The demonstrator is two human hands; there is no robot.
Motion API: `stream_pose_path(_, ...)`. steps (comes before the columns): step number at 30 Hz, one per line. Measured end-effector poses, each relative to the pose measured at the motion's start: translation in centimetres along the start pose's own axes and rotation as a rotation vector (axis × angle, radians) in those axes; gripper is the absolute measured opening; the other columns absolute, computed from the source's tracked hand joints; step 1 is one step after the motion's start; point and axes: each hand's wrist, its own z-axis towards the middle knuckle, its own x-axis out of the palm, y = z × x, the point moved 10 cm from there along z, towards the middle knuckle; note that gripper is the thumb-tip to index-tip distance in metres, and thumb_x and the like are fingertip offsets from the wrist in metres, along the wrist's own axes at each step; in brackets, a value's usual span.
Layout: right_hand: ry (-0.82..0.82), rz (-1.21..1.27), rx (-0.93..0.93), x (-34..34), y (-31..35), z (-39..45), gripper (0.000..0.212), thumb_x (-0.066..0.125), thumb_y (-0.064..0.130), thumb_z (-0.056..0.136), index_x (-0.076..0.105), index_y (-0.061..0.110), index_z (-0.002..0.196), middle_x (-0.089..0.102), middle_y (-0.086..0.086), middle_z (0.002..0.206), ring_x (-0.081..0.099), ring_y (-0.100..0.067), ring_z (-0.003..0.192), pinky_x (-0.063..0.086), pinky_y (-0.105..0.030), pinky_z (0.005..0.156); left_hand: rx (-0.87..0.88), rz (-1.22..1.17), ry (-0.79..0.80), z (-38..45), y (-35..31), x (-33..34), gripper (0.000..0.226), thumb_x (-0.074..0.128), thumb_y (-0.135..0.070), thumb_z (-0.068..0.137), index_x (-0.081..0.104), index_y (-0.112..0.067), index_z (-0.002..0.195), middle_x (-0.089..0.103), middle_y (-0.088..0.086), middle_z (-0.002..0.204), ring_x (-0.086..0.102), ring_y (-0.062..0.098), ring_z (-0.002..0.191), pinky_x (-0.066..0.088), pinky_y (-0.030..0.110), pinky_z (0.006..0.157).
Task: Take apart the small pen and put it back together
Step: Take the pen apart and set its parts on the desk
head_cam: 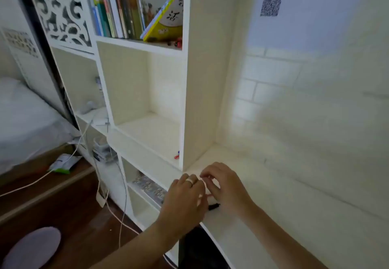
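Both hands meet over desk [273, 216]. Left hand [185, 197] and right hand [225, 186] fingers curled together; their hold on the pen [213, 206] is unclear. Progress unclear.

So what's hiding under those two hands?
A small black piece pokes out on the white desk between the left hand and the right hand. Something pale shows between the fingers. The rest is covered.
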Motion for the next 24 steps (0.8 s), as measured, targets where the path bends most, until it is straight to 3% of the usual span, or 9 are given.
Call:
stream_pose_path(4,0.006,-0.025,0.048,-0.6,-0.4,-2.4,0.008,0.063,0.015,0.094,0.065,0.023,0.094,0.060,0.012,0.090,0.054,-0.004,0.085,0.044,-0.017,0.073,-0.010,0.027,0.096,-1.5,-1.2,1.2,0.016,0.054,-0.034,0.082,0.064,-0.020,0.082,0.063,-0.003,0.083,0.055,0.016,0.080,0.050,0.030,0.066)
stream_pose_path(7,0.023,-0.034,0.026,-1.0,0.3,-4.2,0.009,0.064,0.014,0.094,0.066,0.023,0.094,0.061,0.012,0.093,0.055,-0.004,0.089,0.047,-0.021,0.077,-0.050,0.063,0.128,-2.4,-1.0,1.8,0.016,0.052,-0.029,0.090,0.064,-0.019,0.090,0.064,-0.001,0.088,0.058,0.018,0.083,0.051,0.033,0.072)
stream_pose_path(10,0.053,-0.037,0.045,-1.1,0.1,-5.3,0.010,0.060,0.024,0.096,0.069,0.025,0.100,0.063,0.012,0.099,0.055,-0.002,0.096,0.046,-0.020,0.084,-0.097,0.032,0.124,-2.8,-0.6,2.0,0.013,0.051,-0.024,0.098,0.062,-0.016,0.094,0.063,0.002,0.094,0.060,0.021,0.087,0.051,0.036,0.076)
stream_pose_path(12,0.074,-0.034,0.056,-0.6,0.0,-6.1,0.022,0.053,0.035,0.095,0.072,0.026,0.104,0.066,0.011,0.103,0.056,-0.004,0.099,0.046,-0.023,0.087,-0.125,-0.009,0.122,-3.0,-0.6,2.3,0.011,0.052,-0.019,0.099,0.062,-0.013,0.096,0.062,0.005,0.097,0.060,0.023,0.089,0.052,0.037,0.077)
stream_pose_path(19,0.049,-0.026,0.091,0.9,-0.7,-8.6,0.017,0.061,0.025,0.094,0.068,0.031,0.108,0.055,0.017,0.105,0.054,0.002,0.099,0.048,-0.022,0.088,-0.211,-0.075,0.124,-3.7,-0.4,3.2,0.016,0.056,-0.026,0.099,0.067,-0.016,0.103,0.056,0.002,0.103,0.058,0.019,0.091,0.050,0.032,0.082)
stream_pose_path(24,-0.017,-0.145,0.067,0.4,-0.9,-8.7,0.019,0.064,0.025,0.089,0.065,0.036,0.105,0.053,0.019,0.104,0.048,-0.001,0.101,0.045,-0.024,0.086,-0.234,-0.084,0.062,-3.7,-0.8,3.2,0.007,0.059,-0.012,0.095,0.063,-0.016,0.098,0.056,-0.001,0.101,0.053,0.016,0.091,0.041,0.023,0.075)
